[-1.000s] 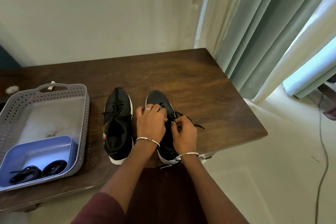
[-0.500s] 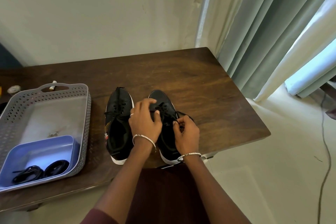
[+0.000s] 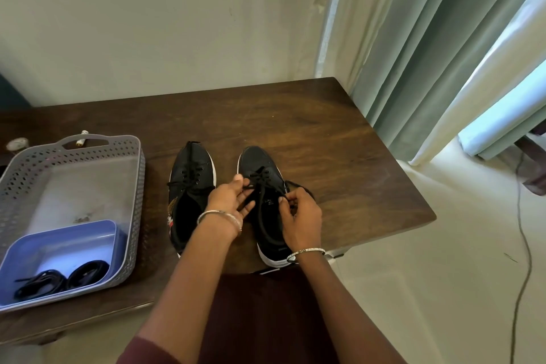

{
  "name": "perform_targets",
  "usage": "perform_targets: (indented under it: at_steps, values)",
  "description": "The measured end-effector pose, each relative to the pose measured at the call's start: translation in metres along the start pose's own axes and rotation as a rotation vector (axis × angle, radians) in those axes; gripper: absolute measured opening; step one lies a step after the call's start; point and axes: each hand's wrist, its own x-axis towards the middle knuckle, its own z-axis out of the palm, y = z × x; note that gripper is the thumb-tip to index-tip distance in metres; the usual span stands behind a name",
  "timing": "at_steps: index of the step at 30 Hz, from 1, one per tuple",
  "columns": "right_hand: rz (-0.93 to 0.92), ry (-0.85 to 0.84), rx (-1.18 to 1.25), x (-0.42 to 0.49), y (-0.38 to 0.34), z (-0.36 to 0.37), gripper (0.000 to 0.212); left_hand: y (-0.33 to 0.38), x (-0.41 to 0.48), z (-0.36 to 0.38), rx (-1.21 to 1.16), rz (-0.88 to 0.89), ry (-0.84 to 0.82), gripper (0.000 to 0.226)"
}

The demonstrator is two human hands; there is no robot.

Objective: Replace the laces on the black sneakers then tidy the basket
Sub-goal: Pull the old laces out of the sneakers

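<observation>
Two black sneakers with white soles stand side by side on the dark wooden table [image 3: 339, 139], toes pointing away. The left sneaker [image 3: 192, 174] is laced, its lace ends loose. Both hands work at the right sneaker [image 3: 257, 162]. My left hand [image 3: 233, 198] pinches a strand of the black lace [image 3: 261, 176] near the eyelets on the shoe's left side. On the shoe's right side my right hand [image 3: 301, 213] pinches the other lace end, with a loop of lace lying on the table beside it. The shoe's tongue and opening show between the hands.
A grey perforated basket [image 3: 139, 174] sits at the left of the table. Inside it a blue tray [image 3: 59, 248] holds two coiled black laces [image 3: 62, 276]. A small white cylinder [image 3: 81, 138] lies behind the basket. Curtains hang at the right, and a cable runs over the floor.
My left hand has drawn back from over the right sneaker's laces to its left side, uncovering the eyelets. My right hand stays at the right side with the lace.
</observation>
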Motion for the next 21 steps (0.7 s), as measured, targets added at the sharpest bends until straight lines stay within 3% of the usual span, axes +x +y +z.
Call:
perform_targets:
  at_steps: [2,3,4,6,8,9,12,14,16,18,19,21]
  values:
    - [-0.005,0.006,-0.002,0.000,0.000,0.001,0.008,0.000,0.001,-0.009,-0.120,-0.060,0.007,0.025]
    - [-0.007,0.007,-0.001,0.000,0.000,0.000,0.009,-0.003,0.001,-0.011,-0.060,-0.004,0.038,0.021]
    - [-0.006,0.006,-0.003,0.000,0.001,0.001,0.009,-0.008,0.002,-0.011,0.077,0.112,0.107,0.015]
    - [-0.004,0.006,-0.009,0.000,0.001,0.000,0.009,-0.018,0.002,-0.011,0.493,0.518,0.252,0.006]
    - [-0.003,0.005,-0.011,0.000,0.000,0.000,0.009,-0.023,0.000,-0.008,0.898,0.928,0.223,0.019]
    - [-0.004,0.003,-0.010,0.000,0.000,0.000,0.008,-0.025,0.000,-0.005,1.065,1.026,0.192,0.019]
    - [-0.006,-0.001,-0.016,0.000,0.000,0.000,0.007,-0.029,0.000,0.005,1.482,1.069,0.171,0.018]
    - [0.001,-0.006,-0.021,0.000,0.000,0.000,0.007,-0.031,0.005,0.008,1.593,1.097,0.204,0.016]
    - [0.001,-0.007,-0.021,0.000,0.000,0.000,0.007,-0.030,0.008,0.008,1.637,1.134,0.219,0.012]
    - [-0.009,-0.001,-0.008,0.000,0.001,0.001,0.008,-0.029,0.007,0.008,1.481,1.073,0.221,0.007]
    - [-0.012,0.001,-0.002,0.000,0.002,0.001,0.008,-0.029,0.007,0.009,1.272,0.961,0.225,0.007]
    - [-0.007,0.004,0.002,0.000,0.002,0.001,0.010,-0.020,0.010,0.010,0.671,0.562,0.203,0.015]
